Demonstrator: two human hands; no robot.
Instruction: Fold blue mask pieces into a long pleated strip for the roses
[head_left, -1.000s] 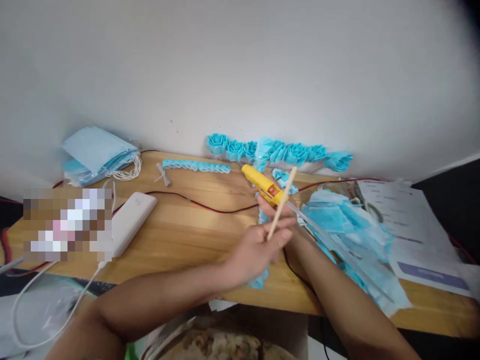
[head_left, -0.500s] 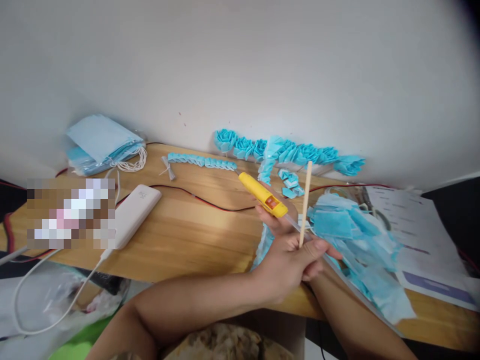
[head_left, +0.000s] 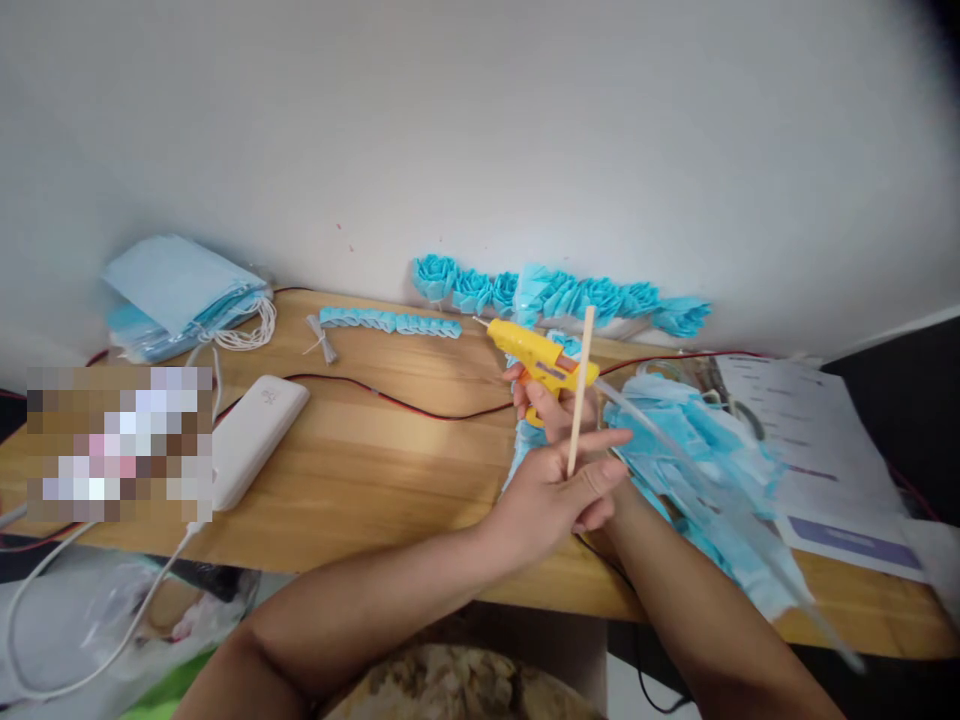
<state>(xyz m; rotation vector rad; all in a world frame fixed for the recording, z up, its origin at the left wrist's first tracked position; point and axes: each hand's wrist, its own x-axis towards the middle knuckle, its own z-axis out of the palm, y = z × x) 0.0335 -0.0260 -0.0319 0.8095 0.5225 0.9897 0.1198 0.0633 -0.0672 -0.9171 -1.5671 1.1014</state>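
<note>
My left hand (head_left: 555, 490) grips a pale wooden stick (head_left: 583, 390) that stands nearly upright, with the index finger stretched to the right. Just behind it, my right hand (head_left: 559, 408) is closed round the handle of a yellow hot glue gun (head_left: 529, 347). Its nozzle points to the left, and a long clear glue stick (head_left: 697, 460) runs out of its back over the right forearm. My left wrist crosses in front of the right one. Under the hands hangs a pleated blue strip (head_left: 523, 460), partly covered by them.
Blue fabric roses (head_left: 472, 290) line the wall. A folded blue strip (head_left: 390, 321) and twist ties (head_left: 322, 340) lie left of the gun. Blue fabric pieces (head_left: 675, 420) and a printed sheet (head_left: 810, 430) are at right. Masks (head_left: 187, 285) and a white power bank (head_left: 262, 435) are at left.
The glue gun has risen and turned so its side and orange trigger show. My left hand, with the wooden stick, has shifted left and up a little. The view has panned slightly right.
</note>
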